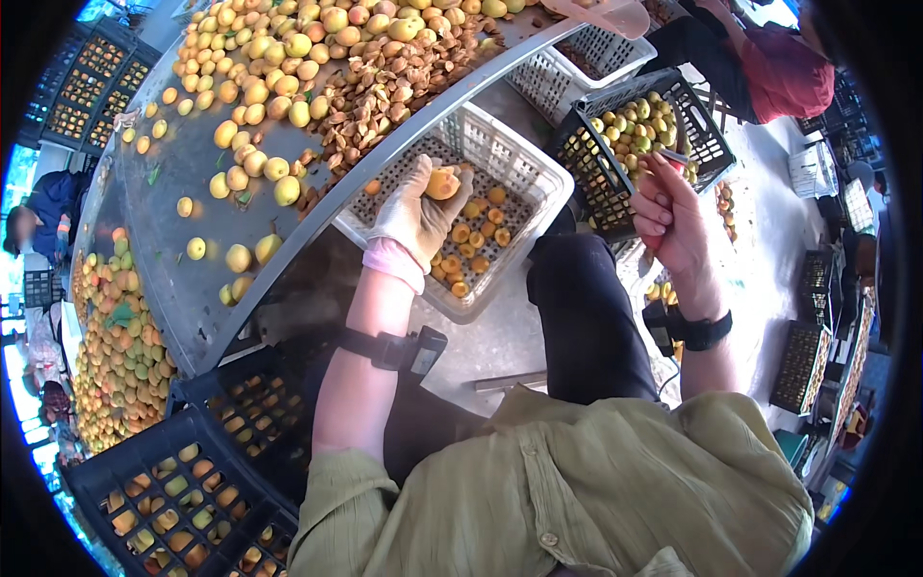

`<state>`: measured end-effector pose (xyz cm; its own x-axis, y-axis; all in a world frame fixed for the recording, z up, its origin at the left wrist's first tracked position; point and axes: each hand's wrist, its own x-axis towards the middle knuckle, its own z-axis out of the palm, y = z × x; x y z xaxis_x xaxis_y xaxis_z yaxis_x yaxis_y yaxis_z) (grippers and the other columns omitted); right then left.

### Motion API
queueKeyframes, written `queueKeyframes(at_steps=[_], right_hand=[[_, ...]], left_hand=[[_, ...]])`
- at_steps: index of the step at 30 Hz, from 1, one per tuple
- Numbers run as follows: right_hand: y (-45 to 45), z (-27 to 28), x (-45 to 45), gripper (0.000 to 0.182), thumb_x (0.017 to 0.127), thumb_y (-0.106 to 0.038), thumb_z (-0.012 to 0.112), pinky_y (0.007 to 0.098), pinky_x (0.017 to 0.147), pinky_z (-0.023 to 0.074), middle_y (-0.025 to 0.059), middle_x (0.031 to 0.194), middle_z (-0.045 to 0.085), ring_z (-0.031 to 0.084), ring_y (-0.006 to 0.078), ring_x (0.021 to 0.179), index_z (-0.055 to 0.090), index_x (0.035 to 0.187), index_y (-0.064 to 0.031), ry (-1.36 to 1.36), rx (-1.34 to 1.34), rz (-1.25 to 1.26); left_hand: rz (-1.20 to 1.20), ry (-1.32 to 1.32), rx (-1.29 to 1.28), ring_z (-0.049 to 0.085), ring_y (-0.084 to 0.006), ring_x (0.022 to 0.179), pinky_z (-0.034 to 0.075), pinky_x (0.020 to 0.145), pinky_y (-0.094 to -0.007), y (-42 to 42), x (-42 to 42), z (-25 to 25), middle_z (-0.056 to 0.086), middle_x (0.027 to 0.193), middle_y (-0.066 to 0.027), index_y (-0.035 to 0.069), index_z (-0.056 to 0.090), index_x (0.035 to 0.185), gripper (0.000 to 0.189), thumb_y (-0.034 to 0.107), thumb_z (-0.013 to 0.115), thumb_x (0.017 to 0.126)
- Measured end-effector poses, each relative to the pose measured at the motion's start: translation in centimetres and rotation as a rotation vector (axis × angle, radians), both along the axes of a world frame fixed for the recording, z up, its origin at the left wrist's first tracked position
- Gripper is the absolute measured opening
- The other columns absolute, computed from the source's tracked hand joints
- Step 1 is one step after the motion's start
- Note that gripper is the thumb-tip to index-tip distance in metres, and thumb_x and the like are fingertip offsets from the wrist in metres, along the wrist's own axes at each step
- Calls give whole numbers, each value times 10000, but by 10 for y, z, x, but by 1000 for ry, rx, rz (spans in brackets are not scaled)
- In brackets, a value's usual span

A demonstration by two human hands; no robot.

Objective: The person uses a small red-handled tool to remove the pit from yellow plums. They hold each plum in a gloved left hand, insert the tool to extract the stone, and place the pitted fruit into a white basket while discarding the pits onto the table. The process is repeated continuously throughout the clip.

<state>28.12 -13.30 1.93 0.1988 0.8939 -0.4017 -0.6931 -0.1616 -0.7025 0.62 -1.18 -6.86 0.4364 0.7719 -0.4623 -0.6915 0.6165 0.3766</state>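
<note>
My left hand [408,220], in a pale work glove with a pink cuff, holds an apricot [441,185] that looks cut on its upper side. Below it stands a white plastic crate [551,189] with a perforated floor, where several halved apricots [469,249] lie. Bare and raised to the right of that crate, my right hand [667,213] grips a red-handled tool [678,164]. A short metal end shows above the fingers, but the tool's exact kind is unclear. Behind this hand, a black crate [710,133] contains many greenish-yellow fruits [638,130].
Whole apricots [285,72] and a heap of brown apricot pits [386,94] cover parts of the metal table [162,223], whose raised rim runs beside the white crate. Black crates of fruit [166,498] stand at lower left. A person in dark red [786,68] is at upper right.
</note>
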Motion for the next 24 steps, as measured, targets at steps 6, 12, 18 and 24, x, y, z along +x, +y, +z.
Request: queueKeyframes(at_steps=[6, 12, 18, 24], right_hand=[[-36, 3, 7, 150, 961, -241, 520, 164, 374, 226, -68, 603, 329, 299, 12, 451, 548, 983, -95, 3, -25, -58], [-62, 13, 9, 150, 951, -224, 539, 169, 368, 222, -64, 603, 325, 295, 18, 452, 556, 1002, -84, 0, 8, -60], [-85, 26, 6, 219, 982, -207, 477, 179, 365, 212, -65, 619, 309, 276, 24, 458, 557, 1149, -90, -183, -69, -162], [-81, 23, -4, 92, 975, -194, 494, 182, 367, 231, -53, 619, 356, 315, 25, 454, 519, 920, -125, -282, -45, -88]], left_hand=[[-4, 132, -29, 627, -222, 825, 586, 714, -296, -21, -6, 7, 594, 859, -79, 41, 538, 959, 391, 407, 635, 861], [193, 98, -64, 536, -282, 975, 475, 915, -479, -36, -13, 19, 521, 997, -161, -9, 473, 1087, 570, 533, 491, 910], [228, 538, 209, 358, -243, 1228, 197, 1061, -465, -40, -46, 11, 420, 1306, -85, 78, 438, 1289, 672, 551, 566, 831], [729, 778, 525, 480, -81, 751, 422, 707, -239, -19, -98, 53, 543, 847, 35, 56, 577, 961, 200, 218, 664, 880]])
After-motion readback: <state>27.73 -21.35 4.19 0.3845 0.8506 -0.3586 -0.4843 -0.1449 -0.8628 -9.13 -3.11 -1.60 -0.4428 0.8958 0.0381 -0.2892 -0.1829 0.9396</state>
